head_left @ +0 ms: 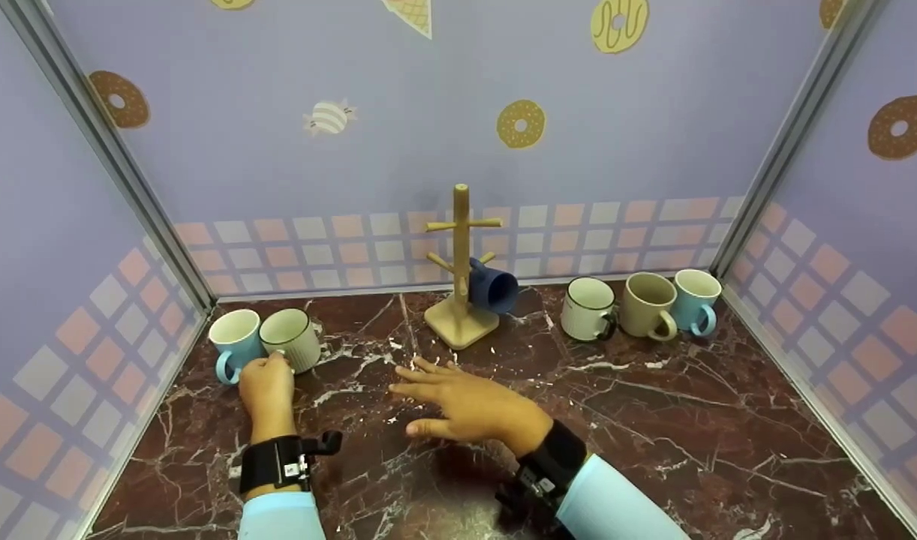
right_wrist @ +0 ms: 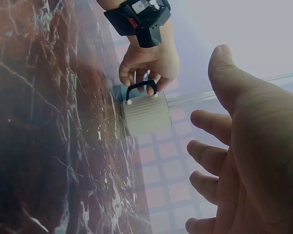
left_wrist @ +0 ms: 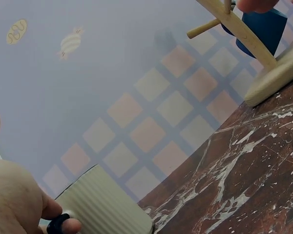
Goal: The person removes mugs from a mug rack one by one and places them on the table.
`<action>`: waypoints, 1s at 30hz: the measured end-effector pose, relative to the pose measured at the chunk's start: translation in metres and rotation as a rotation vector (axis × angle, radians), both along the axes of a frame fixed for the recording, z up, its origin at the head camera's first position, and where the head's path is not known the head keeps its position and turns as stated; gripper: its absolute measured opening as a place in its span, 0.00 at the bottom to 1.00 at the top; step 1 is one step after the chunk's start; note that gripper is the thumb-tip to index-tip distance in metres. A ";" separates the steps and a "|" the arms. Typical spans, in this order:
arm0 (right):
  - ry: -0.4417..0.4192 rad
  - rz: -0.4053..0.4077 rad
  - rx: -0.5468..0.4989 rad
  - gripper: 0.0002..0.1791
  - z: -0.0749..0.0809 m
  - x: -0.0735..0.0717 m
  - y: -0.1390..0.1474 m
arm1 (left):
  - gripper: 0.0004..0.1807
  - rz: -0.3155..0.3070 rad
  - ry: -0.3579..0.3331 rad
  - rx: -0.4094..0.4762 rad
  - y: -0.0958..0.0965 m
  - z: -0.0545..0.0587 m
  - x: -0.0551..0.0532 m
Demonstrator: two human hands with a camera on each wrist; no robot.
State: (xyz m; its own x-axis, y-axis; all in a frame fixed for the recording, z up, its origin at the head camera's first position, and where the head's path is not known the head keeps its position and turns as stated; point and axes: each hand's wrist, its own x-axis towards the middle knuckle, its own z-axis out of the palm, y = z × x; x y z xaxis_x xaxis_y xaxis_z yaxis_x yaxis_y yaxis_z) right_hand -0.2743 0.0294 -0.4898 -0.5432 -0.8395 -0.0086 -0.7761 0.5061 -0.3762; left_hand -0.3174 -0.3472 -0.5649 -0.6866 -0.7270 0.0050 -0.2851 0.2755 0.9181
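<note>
My left hand (head_left: 269, 386) is at the white ribbed mug (head_left: 296, 341) on the left of the table. In the left wrist view its thumb and fingers pinch the mug's black handle (left_wrist: 57, 223). The mug stands upright beside a light blue mug (head_left: 237, 335), whose handle points toward me. My right hand (head_left: 470, 405) hovers over the middle of the table, fingers spread and holding nothing. Beyond it stands a wooden mug tree (head_left: 461, 255), with a dark blue mug (head_left: 496, 291) hanging on a lower peg at its right side.
At the back right stand a white mug with a black handle (head_left: 587, 309), a beige mug (head_left: 647, 306) and another light blue mug (head_left: 696, 301). Patterned walls enclose the dark red marbled table (head_left: 653, 435) at the back and both sides.
</note>
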 end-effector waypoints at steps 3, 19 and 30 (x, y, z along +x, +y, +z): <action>0.004 0.002 -0.008 0.40 0.003 -0.002 0.002 | 0.19 0.011 -0.013 -0.019 0.019 0.033 0.023; -0.027 -0.104 -0.076 0.44 0.023 -0.018 0.029 | 0.21 -0.090 0.163 -0.136 0.069 0.116 0.050; -0.042 -0.228 -0.150 0.44 0.035 -0.026 0.059 | 0.24 -0.403 0.189 -0.304 0.106 0.127 0.045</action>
State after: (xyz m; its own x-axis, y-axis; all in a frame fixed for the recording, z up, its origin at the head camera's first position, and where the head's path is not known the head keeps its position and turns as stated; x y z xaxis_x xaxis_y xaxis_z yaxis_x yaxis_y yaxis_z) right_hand -0.3008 0.0881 -0.4549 -0.7202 -0.6892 0.0800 -0.6308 0.6024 -0.4890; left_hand -0.2726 -0.2408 -0.4376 -0.8775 -0.3528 0.3248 0.0607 0.5900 0.8051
